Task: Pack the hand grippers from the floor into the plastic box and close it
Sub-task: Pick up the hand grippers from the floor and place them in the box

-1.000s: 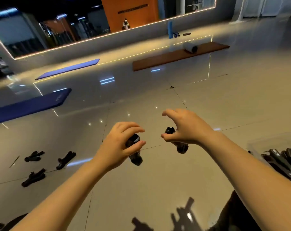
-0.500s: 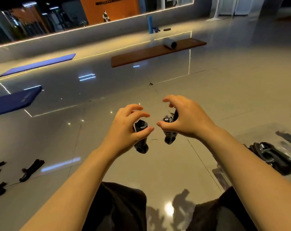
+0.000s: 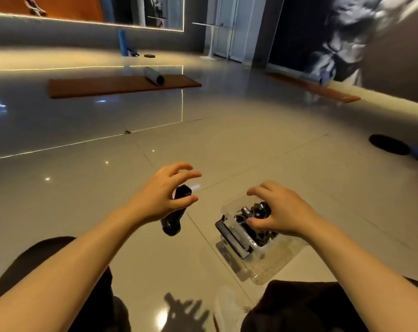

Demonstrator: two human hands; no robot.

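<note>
My left hand [image 3: 163, 196] pinches a black hand gripper [image 3: 173, 215] between thumb and fingers, holding it above the tiled floor left of the box. The clear plastic box [image 3: 263, 267] stands open on the floor at centre right, with several black hand grippers [image 3: 245, 215] inside. My right hand [image 3: 276, 212] hovers over the box with its fingers on a black gripper [image 3: 259, 209] at the top of the pile; whether that gripper still rests in the hand or on the pile is unclear.
My knees in dark shorts fill the bottom corners, with a white shoe [image 3: 227, 305] between them. An orange mat [image 3: 121, 85] with a rolled mat [image 3: 154, 76] lies far back. A dark disc [image 3: 388, 144] sits at the far right.
My view and both hands swung right toward the box. My right hand carried its gripper down into the box; my left hand still holds its gripper.
</note>
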